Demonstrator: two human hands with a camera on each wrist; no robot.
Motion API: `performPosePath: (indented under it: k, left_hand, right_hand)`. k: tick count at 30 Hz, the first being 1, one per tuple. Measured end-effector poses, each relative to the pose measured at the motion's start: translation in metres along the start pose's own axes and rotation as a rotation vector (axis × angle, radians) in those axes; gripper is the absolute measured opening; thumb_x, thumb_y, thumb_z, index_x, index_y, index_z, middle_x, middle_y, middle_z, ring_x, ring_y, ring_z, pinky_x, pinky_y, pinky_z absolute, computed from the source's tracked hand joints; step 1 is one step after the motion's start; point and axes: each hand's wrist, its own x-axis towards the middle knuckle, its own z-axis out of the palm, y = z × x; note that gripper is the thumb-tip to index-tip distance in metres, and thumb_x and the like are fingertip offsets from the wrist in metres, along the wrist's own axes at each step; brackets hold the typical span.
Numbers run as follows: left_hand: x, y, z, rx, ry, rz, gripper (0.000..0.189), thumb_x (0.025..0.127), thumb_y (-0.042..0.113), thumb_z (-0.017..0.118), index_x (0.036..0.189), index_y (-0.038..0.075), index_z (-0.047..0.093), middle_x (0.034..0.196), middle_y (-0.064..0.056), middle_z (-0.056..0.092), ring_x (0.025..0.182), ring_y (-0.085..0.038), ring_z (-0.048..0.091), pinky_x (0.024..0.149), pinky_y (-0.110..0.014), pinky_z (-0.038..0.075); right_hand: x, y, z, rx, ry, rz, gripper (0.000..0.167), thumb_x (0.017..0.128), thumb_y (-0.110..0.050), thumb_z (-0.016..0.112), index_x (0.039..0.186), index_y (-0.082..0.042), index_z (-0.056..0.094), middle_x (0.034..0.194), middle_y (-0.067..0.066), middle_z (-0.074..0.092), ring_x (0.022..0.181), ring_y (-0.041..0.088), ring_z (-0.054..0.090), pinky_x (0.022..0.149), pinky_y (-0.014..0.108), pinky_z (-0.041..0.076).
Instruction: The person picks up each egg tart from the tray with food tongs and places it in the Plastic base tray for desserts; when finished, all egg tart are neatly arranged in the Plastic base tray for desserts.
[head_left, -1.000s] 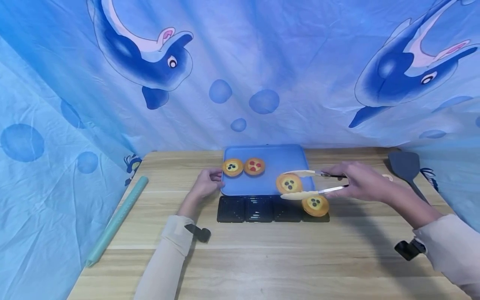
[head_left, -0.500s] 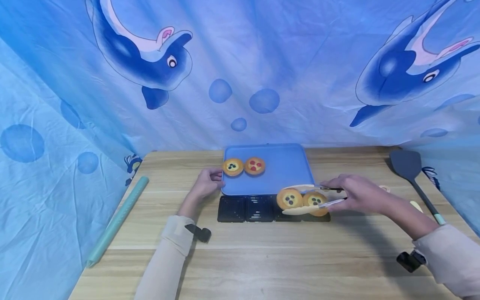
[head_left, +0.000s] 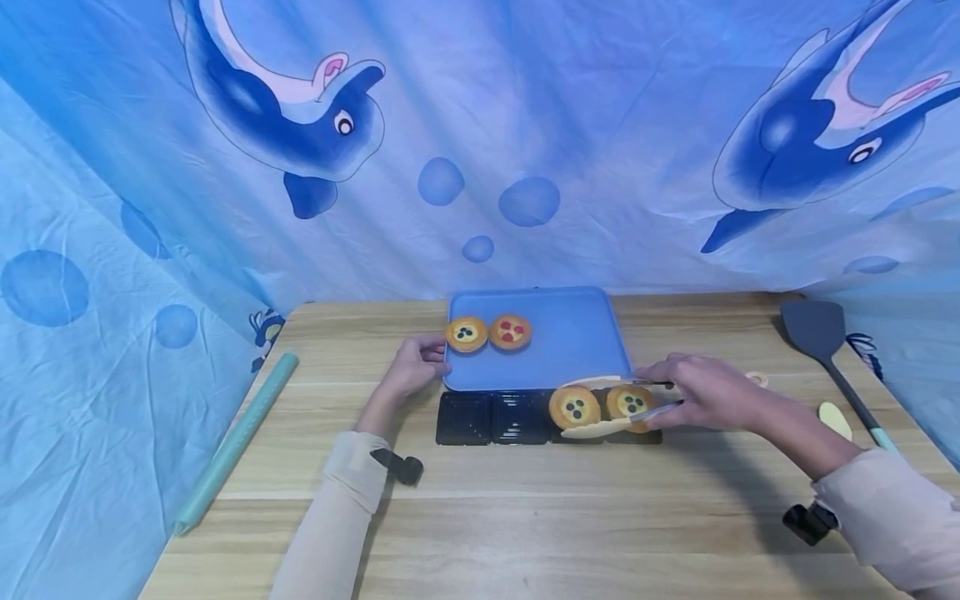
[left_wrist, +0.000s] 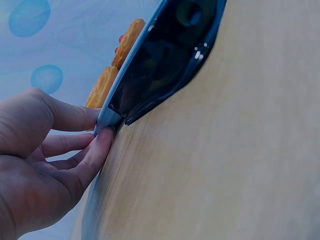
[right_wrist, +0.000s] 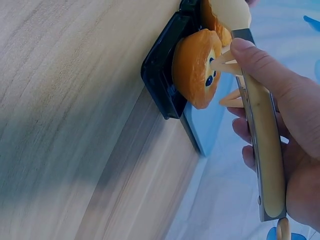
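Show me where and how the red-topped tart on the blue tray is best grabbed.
Probably by the rounded crust, bringing the tongs in from the right, jaws along the far and near sides. The red-topped tart lies flat on the blue tray with its right side free; a dark-dotted tart sits close on its left.

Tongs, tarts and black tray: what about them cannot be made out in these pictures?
Head view: the tongs cover part of the rightmost tart.
Head view: the neighbouring tart hides the floor of the black tray under it.
Left wrist view: the top edge cuts off the black tray.
Right wrist view: the tongs partly cover the neighbouring tart.
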Motion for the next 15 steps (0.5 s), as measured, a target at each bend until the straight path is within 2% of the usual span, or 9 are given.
performPosePath:
  k: [4, 10, 15]
  left_hand:
    - [0.0004, -0.0004, -0.0001, -0.008, -0.004, 0.006, 0.053, 0.084, -0.007, 0.067, 0.134, -0.012, 0.052, 0.118, -0.024, 0.060, 0.107, -0.035, 0.061, 0.090, -0.038, 0.054]
    - [0.0001, 0.0003, 0.0000, -0.010, -0.005, 0.002, 0.053, 0.083, -0.007, 0.068, 0.134, -0.011, 0.053, 0.117, -0.024, 0.060, 0.107, -0.035, 0.061, 0.090, -0.038, 0.055]
    - [0.0007, -0.0003, 0.0000, 0.001, -0.001, 0.005, 0.052, 0.084, -0.007, 0.068, 0.134, -0.011, 0.053, 0.117, -0.024, 0.060, 0.107, -0.035, 0.061, 0.091, -0.038, 0.054]
  right_hand:
    - [0.0002, 0.0001, 0.0001, 0.006, 0.003, -0.006, 0.063, 0.078, -0.048, 0.081, 0.126, -0.008, 0.069, 0.122, 0.008, 0.068, 0.091, 0.019, 0.063, 0.060, 0.026, 0.046]
    - [-0.0003, 0.0005, -0.0009, 0.003, 0.001, 0.005, 0.063, 0.077, -0.048, 0.082, 0.125, -0.008, 0.069, 0.118, 0.005, 0.069, 0.092, 0.020, 0.063, 0.062, 0.029, 0.050]
    - [0.0004, -0.0001, -0.0008, -0.005, -0.004, 0.008, 0.064, 0.077, -0.047, 0.082, 0.125, -0.008, 0.069, 0.116, 0.005, 0.069, 0.086, 0.016, 0.061, 0.059, 0.026, 0.045]
